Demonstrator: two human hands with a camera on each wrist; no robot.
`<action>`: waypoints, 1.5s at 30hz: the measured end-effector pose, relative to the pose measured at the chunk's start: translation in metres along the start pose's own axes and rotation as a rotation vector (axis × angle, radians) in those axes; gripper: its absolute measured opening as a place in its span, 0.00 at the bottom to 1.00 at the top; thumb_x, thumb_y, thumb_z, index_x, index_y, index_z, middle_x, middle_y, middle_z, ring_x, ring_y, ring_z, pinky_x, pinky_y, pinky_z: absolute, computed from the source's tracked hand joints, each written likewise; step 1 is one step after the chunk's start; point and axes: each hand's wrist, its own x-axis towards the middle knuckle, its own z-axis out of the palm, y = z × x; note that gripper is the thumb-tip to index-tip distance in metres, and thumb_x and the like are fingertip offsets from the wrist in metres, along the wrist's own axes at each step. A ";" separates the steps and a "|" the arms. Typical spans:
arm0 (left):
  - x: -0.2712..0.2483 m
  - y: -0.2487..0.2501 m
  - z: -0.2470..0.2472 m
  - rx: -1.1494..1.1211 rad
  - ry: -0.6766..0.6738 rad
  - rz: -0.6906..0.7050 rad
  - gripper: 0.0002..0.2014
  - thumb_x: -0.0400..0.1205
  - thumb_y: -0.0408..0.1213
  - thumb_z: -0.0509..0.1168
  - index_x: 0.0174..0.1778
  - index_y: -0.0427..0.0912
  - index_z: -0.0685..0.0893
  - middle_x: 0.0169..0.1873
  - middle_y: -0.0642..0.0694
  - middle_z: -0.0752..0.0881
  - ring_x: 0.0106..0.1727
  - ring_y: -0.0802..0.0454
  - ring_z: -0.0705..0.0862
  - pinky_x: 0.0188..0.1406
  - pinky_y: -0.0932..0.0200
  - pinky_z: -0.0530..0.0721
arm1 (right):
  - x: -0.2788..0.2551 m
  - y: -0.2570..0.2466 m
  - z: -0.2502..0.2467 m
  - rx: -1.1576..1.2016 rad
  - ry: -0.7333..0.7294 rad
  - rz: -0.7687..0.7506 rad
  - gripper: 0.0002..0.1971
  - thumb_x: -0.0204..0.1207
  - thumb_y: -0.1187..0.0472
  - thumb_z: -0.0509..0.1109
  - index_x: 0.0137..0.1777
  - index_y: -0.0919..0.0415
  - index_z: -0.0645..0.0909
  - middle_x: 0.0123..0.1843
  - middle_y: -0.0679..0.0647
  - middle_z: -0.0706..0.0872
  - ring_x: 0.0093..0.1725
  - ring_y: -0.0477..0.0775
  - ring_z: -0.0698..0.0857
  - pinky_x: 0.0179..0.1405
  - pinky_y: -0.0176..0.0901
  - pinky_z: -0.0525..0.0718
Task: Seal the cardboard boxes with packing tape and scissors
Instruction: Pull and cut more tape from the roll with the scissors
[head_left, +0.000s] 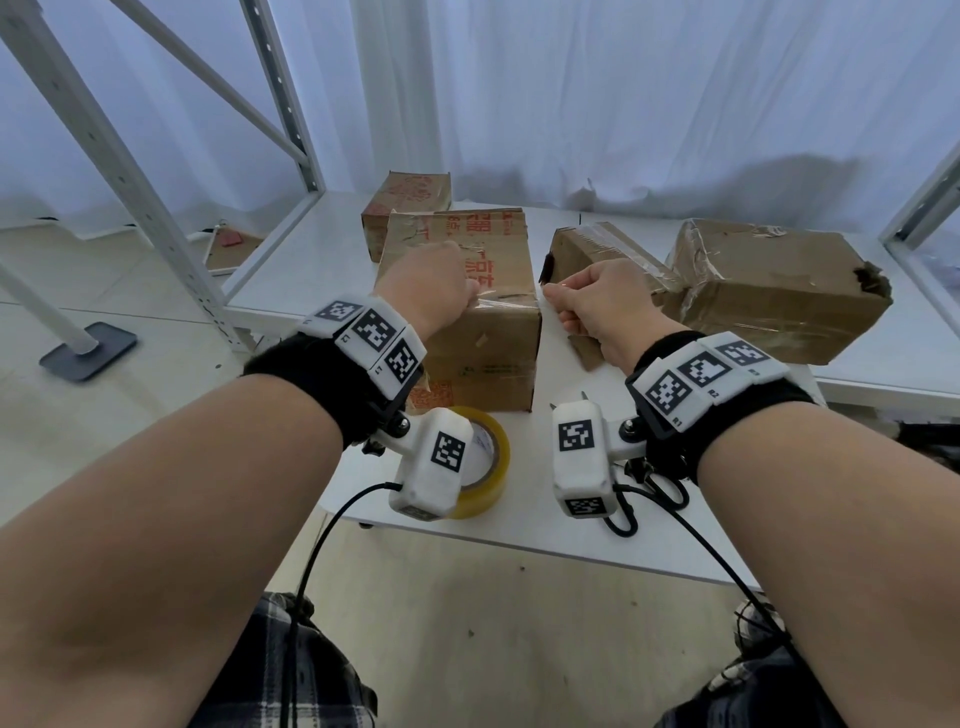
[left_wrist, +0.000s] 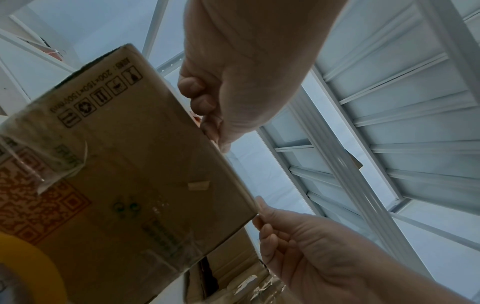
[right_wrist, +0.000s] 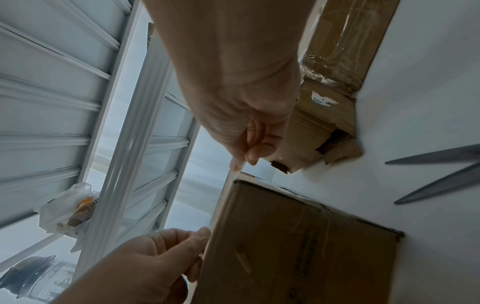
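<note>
Both hands pinch a clear tape strip (right_wrist: 235, 174) over the near box (head_left: 483, 322): left hand (head_left: 431, 286), right hand (head_left: 597, 301); other boxes (head_left: 774, 291) apparently remain.

White table (head_left: 322, 260) stands against a white curtain (head_left: 623, 104); white slotted rack uprights (head_left: 119, 176) with diagonal braces rise at left, one post on a dark foot plate (head_left: 88, 351) on the pale floor (head_left: 130, 415). Low shelf (head_left: 47, 228) at far left carries a flat brown piece with a red patch (head_left: 231, 244). Right wrist view, looking up: ribbed white shelf underside (right_wrist: 52, 102), a plastic bag (right_wrist: 67, 207) with orange print up in the frame, a dark round object (right_wrist: 33, 275) at lower left, too blurred to identify.
</note>
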 end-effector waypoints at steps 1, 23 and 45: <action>0.000 0.000 0.000 0.014 0.008 0.006 0.15 0.85 0.44 0.63 0.59 0.36 0.79 0.54 0.41 0.85 0.52 0.44 0.83 0.59 0.49 0.83 | 0.000 0.000 0.000 0.008 -0.006 0.012 0.07 0.75 0.64 0.76 0.45 0.66 0.82 0.34 0.58 0.84 0.27 0.47 0.80 0.27 0.34 0.80; -0.021 -0.023 0.018 0.255 -0.192 0.551 0.32 0.87 0.57 0.44 0.85 0.48 0.45 0.85 0.50 0.46 0.85 0.56 0.44 0.74 0.66 0.35 | 0.000 0.010 0.000 0.122 -0.053 0.041 0.05 0.79 0.67 0.70 0.42 0.67 0.79 0.34 0.60 0.83 0.28 0.48 0.81 0.23 0.32 0.80; -0.026 -0.059 0.033 0.668 -0.014 0.706 0.33 0.82 0.60 0.31 0.76 0.48 0.24 0.77 0.52 0.27 0.79 0.56 0.29 0.80 0.52 0.30 | -0.021 0.004 0.032 -0.236 -0.159 -0.009 0.28 0.87 0.46 0.49 0.65 0.69 0.79 0.57 0.63 0.86 0.51 0.56 0.82 0.62 0.53 0.81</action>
